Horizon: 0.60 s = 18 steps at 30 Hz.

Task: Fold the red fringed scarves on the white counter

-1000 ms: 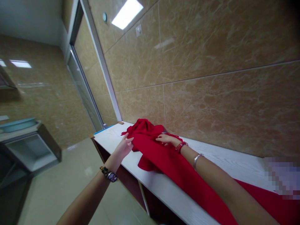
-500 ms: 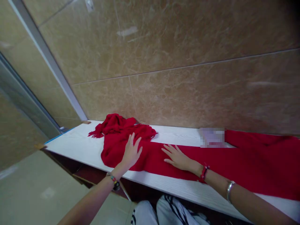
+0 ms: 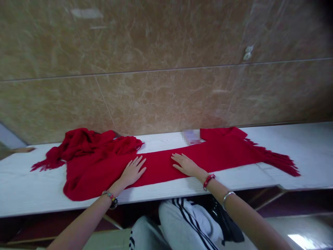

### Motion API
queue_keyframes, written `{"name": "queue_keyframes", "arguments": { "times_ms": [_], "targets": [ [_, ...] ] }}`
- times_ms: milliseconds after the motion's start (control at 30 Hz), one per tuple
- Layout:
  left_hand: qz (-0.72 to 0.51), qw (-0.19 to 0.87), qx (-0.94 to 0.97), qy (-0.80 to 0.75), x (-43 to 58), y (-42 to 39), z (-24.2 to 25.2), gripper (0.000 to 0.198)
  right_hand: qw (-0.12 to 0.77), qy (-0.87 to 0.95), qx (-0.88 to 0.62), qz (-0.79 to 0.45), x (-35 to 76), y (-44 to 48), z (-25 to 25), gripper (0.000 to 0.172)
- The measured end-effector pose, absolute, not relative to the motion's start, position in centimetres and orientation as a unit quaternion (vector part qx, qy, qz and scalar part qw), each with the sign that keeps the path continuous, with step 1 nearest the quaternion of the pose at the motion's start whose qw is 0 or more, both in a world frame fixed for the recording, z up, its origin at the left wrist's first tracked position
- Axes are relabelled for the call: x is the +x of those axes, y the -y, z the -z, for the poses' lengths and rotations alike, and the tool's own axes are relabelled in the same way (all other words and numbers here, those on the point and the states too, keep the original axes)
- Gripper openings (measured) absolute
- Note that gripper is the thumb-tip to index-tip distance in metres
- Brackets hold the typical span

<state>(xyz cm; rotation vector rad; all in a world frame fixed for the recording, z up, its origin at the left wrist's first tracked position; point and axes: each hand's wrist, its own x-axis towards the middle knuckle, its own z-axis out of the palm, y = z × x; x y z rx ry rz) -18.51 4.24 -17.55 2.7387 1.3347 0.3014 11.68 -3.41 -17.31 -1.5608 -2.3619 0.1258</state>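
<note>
A long red scarf (image 3: 158,167) lies along the white tabletop, flat in the middle and bunched up at the left. Fringes show at its right end and on the bunched part. My left hand (image 3: 133,171) rests palm down on the scarf beside the bunched part, fingers spread. Farther right, my right hand (image 3: 186,164) also lies flat on the cloth with its fingers stretched out. Neither hand grips the fabric.
A small blurred packet (image 3: 192,136) sits behind the scarf near the wall. The brown tiled wall (image 3: 166,100) borders the back of the white tabletop (image 3: 307,149). Open shelf spaces lie below the front edge, where my knees (image 3: 179,222) are.
The view has turned to the right, so the scarf's fringed right end now shows. My left hand has come down flat onto the scarf. My right hand stays on the cloth.
</note>
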Motion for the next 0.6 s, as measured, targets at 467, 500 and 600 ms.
{"name": "queue_keyframes", "arguments": {
  "times_ms": [467, 500, 600],
  "targets": [
    [-0.044, -0.066, 0.900, -0.428, -18.4, -4.5, 18.0, 0.050, 0.151, 0.852, -0.502, -0.011, 7.1, 3.2, 16.7, 0.055],
    [-0.046, -0.067, 0.901, -0.426, -18.4, -4.5, 18.0, 0.050, 0.142, 0.856, -0.496, -0.013, 6.7, 3.2, 16.7, 0.054],
    [-0.045, -0.073, 0.903, -0.420, -18.4, -4.6, 17.9, 0.050, 0.129, 0.855, -0.502, -0.005, 7.7, 3.7, 16.9, 0.051]
  ]
}}
